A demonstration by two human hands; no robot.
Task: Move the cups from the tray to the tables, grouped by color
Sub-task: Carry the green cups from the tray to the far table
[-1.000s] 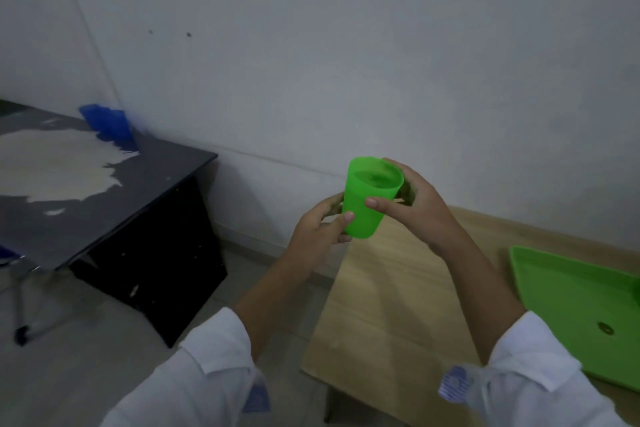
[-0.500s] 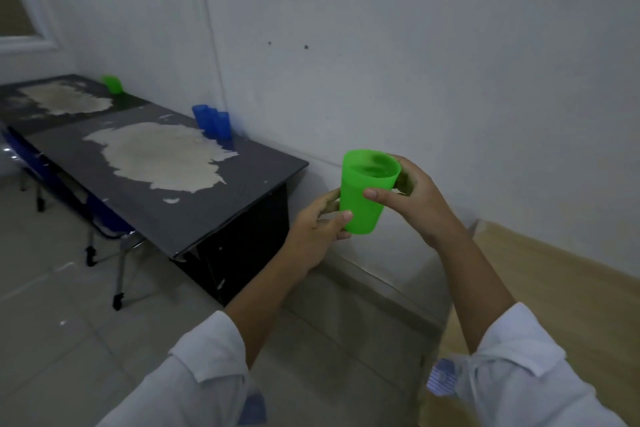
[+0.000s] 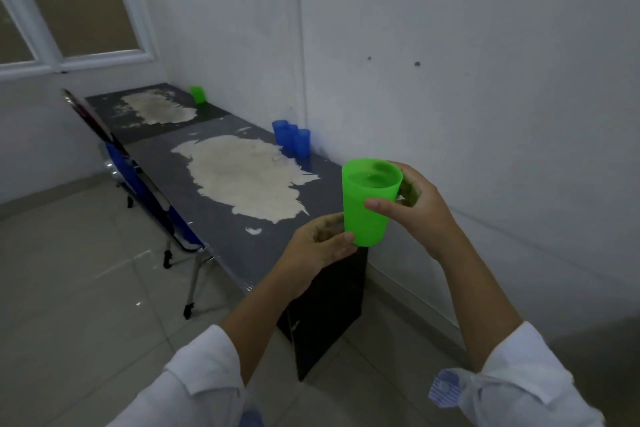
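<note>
- Green cup [image 3: 367,204] upright: right grip [image 3: 422,208] curls round its top, left grip [image 3: 318,243] pinches its base.
- Worn dark surface [image 3: 225,236] carries blue cups [image 3: 292,137] beside the white wall.

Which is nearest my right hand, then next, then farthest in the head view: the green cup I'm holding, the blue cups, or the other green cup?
1. The held green cup, gripped in the right hand itself.
2. The blue cups, by the wall on the nearer dark table.
3. The other green cup, by the wall on the farther table.
</note>
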